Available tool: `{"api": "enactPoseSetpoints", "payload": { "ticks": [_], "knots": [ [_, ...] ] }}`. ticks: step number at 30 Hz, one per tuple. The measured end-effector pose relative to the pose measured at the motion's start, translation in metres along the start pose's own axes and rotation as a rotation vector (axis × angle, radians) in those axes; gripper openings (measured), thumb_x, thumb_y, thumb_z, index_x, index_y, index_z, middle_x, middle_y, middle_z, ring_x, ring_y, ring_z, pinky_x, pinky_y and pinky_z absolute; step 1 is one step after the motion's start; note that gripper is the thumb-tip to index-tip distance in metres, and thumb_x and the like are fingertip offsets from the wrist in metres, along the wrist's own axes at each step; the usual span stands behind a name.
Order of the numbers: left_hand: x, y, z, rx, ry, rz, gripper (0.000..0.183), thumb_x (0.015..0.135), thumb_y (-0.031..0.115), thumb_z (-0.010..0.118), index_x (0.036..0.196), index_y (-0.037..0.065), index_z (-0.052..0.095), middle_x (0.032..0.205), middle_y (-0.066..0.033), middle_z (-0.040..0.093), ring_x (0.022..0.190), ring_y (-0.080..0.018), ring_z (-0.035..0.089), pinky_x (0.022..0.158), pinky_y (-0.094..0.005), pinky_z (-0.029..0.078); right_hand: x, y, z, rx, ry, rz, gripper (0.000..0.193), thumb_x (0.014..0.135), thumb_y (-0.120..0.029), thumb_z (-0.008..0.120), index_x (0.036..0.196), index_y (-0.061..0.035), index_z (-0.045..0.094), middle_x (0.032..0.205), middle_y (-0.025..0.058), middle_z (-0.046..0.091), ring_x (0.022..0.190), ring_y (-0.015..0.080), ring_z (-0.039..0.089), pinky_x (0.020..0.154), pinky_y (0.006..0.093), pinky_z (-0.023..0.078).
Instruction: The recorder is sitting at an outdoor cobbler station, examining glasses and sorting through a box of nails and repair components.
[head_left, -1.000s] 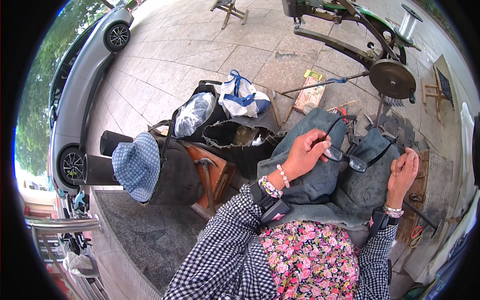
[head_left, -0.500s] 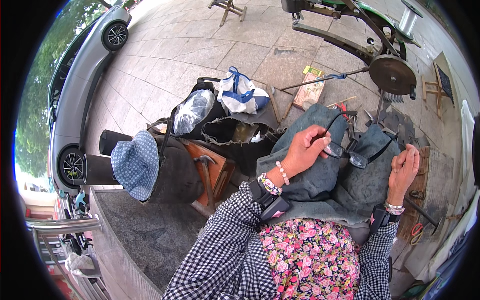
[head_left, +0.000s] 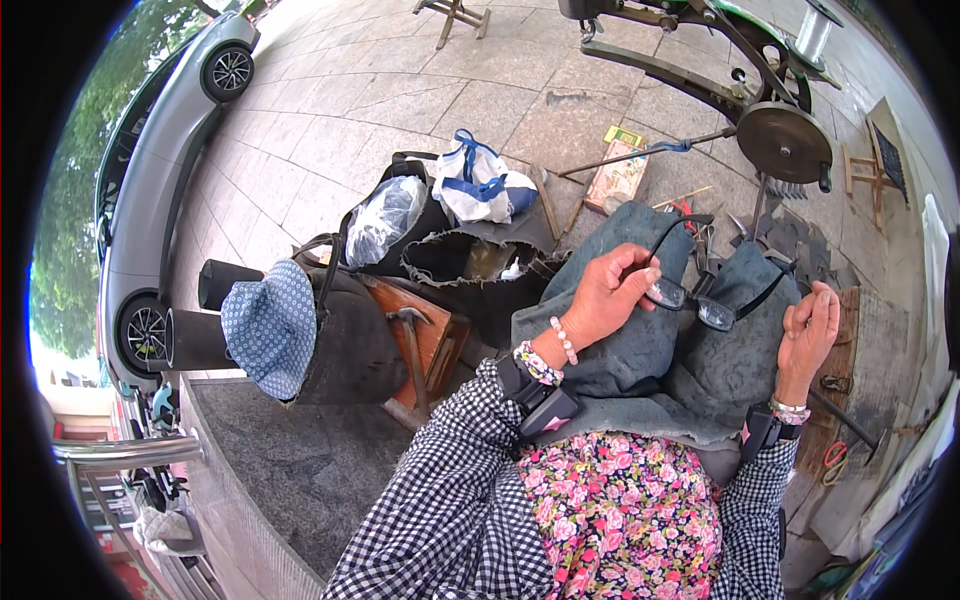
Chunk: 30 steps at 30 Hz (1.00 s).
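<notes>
A pair of dark-framed eyeglasses (head_left: 714, 313) hangs above my lap with both arms unfolded. My left hand (head_left: 612, 290) pinches the glasses at the left lens, thumb and fingers closed on the frame edge. My right hand (head_left: 808, 332) is raised just right of the glasses, apart from them, its fingers curled together with nothing visible in them. Beneath both hands a worn grey-blue apron (head_left: 590, 350) covers my knees. Pliers-like tools with red handles (head_left: 686, 212) lie partly hidden beyond my knees.
A hand-cranked machine with a round wheel (head_left: 785, 143) stands ahead at right. On my left are a hammer (head_left: 411, 350) on a wooden box, a patterned blue hat (head_left: 270, 330) and open bags (head_left: 480, 245). Scissors (head_left: 834, 463) lie at far right. A silver car (head_left: 165, 190) is parked at left.
Both hands and the glasses stay almost in place. The whole view has shifted very slightly; nothing was taken up or let go.
</notes>
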<state>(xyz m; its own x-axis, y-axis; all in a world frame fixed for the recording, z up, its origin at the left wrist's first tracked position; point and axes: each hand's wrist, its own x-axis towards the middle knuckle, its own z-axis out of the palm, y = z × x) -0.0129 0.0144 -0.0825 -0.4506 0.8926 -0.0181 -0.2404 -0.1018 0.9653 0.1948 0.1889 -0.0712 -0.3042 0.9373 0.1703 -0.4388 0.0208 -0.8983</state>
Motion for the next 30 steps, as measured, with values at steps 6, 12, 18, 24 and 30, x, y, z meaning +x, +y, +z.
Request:
{"api": "enactPoseSetpoints", "payload": {
  "ticks": [6, 12, 18, 24, 30],
  "knots": [
    [0.001, 0.0, 0.0, -0.02, -0.001, -0.016, 0.013, 0.085, 0.01, 0.049, 0.092, -0.001, 0.051, 0.081, -0.0034, 0.053, 0.067, -0.0094, 0.057, 0.056, -0.0206, 0.048, 0.0, -0.001, 0.0, -0.004, 0.006, 0.005, 0.018, 0.089, -0.018, 0.045, 0.093, -0.002, 0.053, 0.054, -0.0016, 0.038, 0.041, 0.0033, 0.024, 0.037, 0.0186, 0.021],
    [0.0, 0.001, 0.0, -0.029, 0.008, -0.008, 0.013, 0.085, 0.01, 0.05, 0.091, -0.001, 0.051, 0.08, -0.0034, 0.054, 0.066, -0.0092, 0.057, 0.056, -0.0206, 0.048, 0.0, 0.0, 0.001, 0.003, -0.002, 0.005, 0.018, 0.089, -0.018, 0.045, 0.093, -0.002, 0.053, 0.054, -0.0015, 0.038, 0.041, 0.0033, 0.024, 0.037, 0.0185, 0.021],
    [-0.002, 0.004, 0.001, -0.056, 0.04, -0.015, 0.013, 0.085, 0.01, 0.05, 0.091, -0.002, 0.051, 0.077, -0.0037, 0.054, 0.066, -0.0094, 0.056, 0.057, -0.0215, 0.049, 0.0, -0.002, 0.0, 0.01, -0.001, 0.016, 0.019, 0.089, -0.018, 0.044, 0.093, -0.0023, 0.053, 0.054, -0.0013, 0.038, 0.041, 0.0033, 0.023, 0.037, 0.0189, 0.021],
    [-0.007, 0.009, 0.002, -0.023, 0.052, 0.001, 0.014, 0.085, 0.01, 0.049, 0.091, -0.002, 0.051, 0.077, -0.0041, 0.055, 0.067, -0.0095, 0.056, 0.057, -0.0216, 0.049, -0.002, -0.006, 0.005, -0.064, 0.001, 0.045, 0.021, 0.089, -0.021, 0.044, 0.093, -0.0019, 0.052, 0.054, -0.0014, 0.039, 0.041, 0.0033, 0.024, 0.037, 0.0186, 0.021],
    [-0.021, 0.026, 0.007, 0.017, 0.055, 0.012, 0.013, 0.085, 0.01, 0.049, 0.09, -0.001, 0.052, 0.078, -0.0034, 0.055, 0.067, -0.0077, 0.055, 0.056, -0.0201, 0.047, -0.02, -0.014, -0.001, -0.121, -0.135, 0.168, 0.035, 0.086, -0.033, 0.047, 0.099, -0.0006, 0.051, 0.055, -0.0021, 0.039, 0.042, 0.0033, 0.028, 0.037, 0.0178, 0.022]
  ]
}}
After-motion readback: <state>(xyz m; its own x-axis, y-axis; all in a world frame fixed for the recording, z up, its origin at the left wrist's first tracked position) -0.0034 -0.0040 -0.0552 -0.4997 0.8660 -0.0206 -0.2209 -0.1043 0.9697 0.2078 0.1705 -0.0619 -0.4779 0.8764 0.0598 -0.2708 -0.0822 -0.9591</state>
